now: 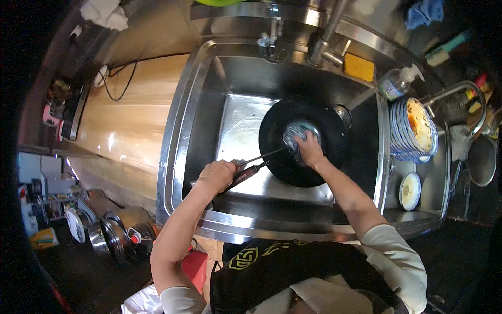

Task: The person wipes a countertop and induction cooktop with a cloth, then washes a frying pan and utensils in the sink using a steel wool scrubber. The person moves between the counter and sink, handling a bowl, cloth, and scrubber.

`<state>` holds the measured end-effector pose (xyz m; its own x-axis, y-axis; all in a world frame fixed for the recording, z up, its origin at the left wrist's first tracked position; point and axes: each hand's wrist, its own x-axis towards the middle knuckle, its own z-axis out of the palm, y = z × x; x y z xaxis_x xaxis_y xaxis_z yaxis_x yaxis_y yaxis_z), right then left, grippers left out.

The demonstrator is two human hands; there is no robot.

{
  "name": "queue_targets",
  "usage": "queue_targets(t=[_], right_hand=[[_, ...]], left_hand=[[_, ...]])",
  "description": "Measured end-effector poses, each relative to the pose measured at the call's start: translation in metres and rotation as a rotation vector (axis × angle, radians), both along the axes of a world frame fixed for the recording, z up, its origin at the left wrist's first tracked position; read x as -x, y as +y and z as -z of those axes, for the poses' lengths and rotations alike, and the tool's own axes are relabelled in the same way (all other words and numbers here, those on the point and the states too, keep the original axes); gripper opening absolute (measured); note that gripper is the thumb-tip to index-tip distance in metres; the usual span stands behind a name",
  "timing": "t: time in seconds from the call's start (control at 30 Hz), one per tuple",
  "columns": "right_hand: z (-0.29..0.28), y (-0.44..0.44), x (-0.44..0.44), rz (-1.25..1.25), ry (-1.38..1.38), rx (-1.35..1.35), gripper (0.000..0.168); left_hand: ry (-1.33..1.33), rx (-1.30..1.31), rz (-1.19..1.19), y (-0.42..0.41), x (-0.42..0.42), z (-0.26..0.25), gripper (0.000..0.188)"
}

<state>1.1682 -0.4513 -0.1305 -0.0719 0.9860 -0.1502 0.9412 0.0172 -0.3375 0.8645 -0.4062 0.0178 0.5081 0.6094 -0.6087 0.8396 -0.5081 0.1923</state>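
A black wok [274,165] rests in the large stainless steel sink [247,196], its dark handle [244,178] pointing toward my left forearm. My left hand [219,175] is closed around the end of a thin-shafted metal cooking utensil [261,157], just above the wok handle. The shaft runs into the middle of the wok. There, my right hand [310,147] presses down on a shiny, silvery round thing [292,133]. Blur hides whether this is the utensil's head, a scouring pad, or both together.
A faucet [319,53], a yellow sponge [359,67] and a pump bottle [396,83] stand along the sink's back edge. To the right, stacked soiled plates [419,123] and one small dish [410,191] sit in a smaller basin. A wooden counter [133,106] lies left.
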Motion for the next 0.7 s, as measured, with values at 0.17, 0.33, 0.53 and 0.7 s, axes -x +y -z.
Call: queue_targets(t=[0.17,0.33,0.53,0.7], right_hand=[[0.015,-0.024,0.030,0.022,0.122,-0.071,0.040],[0.007,0.009,-0.020,-0.105,-0.363,-0.124,0.041],[-0.002,-0.026,0.006,0.098,-0.114,0.110,0.052],[0.001,0.000,0.027,-0.280,-0.176,-0.085,0.054]], left_hand=[[0.006,0.075,-0.045,-0.003,0.004,0.012,0.034],[-0.006,0.051,-0.078,-0.015,0.008,0.004,0.024],[0.022,0.025,-0.058,-0.024,0.008,0.000,0.026],[0.000,0.027,-0.041,-0.022,-0.002,0.002,0.024]])
